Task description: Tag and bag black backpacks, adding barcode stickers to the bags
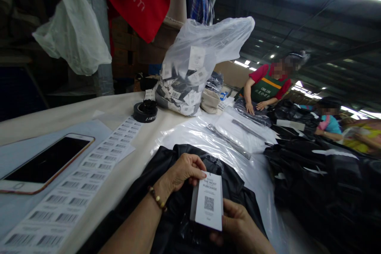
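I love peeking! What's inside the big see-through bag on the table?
The clear bag is stuffed with paper tags, white and dark, some barcoded, like the hang tag in the left hand and right hand. Whatever lies under the pile is covered.

Garment packing whse: barcode sheets [89,166], tag bag [193,67]

The left hand [181,172] and the right hand [241,228] both pinch a white hang tag [208,202] with a QR code, just above a folded black garment [190,190]. Left of the garment lie a barcode sticker sheet [80,182] and a phone [44,164]. Behind the garment stands a clear bag of tags [193,71], with a black tape roll [145,111] to the bag's left.
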Action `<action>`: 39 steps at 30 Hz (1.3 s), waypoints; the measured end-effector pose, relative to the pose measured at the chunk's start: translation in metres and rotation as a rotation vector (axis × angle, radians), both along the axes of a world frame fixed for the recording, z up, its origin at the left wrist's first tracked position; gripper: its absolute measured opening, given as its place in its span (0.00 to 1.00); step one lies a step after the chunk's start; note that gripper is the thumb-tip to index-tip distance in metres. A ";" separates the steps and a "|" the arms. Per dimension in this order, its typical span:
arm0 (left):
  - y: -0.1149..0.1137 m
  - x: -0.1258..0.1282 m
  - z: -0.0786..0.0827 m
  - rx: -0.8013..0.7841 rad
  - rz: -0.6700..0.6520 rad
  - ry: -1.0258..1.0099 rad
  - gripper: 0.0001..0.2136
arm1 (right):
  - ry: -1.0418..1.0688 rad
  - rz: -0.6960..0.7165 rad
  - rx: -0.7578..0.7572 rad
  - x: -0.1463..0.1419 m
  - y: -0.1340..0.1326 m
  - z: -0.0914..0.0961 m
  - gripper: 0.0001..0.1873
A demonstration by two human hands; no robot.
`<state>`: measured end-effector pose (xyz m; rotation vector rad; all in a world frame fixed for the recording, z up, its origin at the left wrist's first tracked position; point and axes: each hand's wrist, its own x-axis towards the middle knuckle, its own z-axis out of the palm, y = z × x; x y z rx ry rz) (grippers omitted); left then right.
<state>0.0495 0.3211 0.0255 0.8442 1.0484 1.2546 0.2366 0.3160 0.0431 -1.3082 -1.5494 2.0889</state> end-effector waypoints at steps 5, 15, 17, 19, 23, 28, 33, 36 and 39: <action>0.002 0.003 0.000 0.020 0.043 0.205 0.04 | 0.042 0.038 -0.044 0.003 0.002 -0.004 0.18; 0.004 0.006 -0.004 0.151 0.126 0.679 0.09 | 0.055 0.053 -0.068 0.005 0.002 -0.014 0.19; 0.003 0.007 -0.004 0.135 0.110 0.730 0.12 | 0.066 0.073 -0.069 0.004 0.001 -0.014 0.19; 0.003 0.007 -0.004 0.121 0.093 0.770 0.13 | 0.070 0.100 -0.066 0.004 0.000 -0.012 0.18; 0.003 0.010 -0.005 0.100 0.060 0.826 0.09 | -0.150 0.256 0.030 0.009 0.005 0.002 0.19; 0.002 0.018 -0.008 0.104 0.049 0.956 0.08 | -0.543 0.201 0.858 0.006 0.030 0.021 0.17; 0.003 0.024 -0.013 0.203 0.048 1.064 0.10 | -0.584 0.062 1.245 -0.020 0.071 -0.002 0.13; 0.003 0.025 -0.015 0.257 0.043 1.123 0.10 | -0.617 0.067 1.259 -0.032 0.098 -0.023 0.10; 0.002 0.027 -0.017 0.282 0.023 1.185 0.10 | -0.653 0.089 1.238 -0.036 0.116 -0.039 0.08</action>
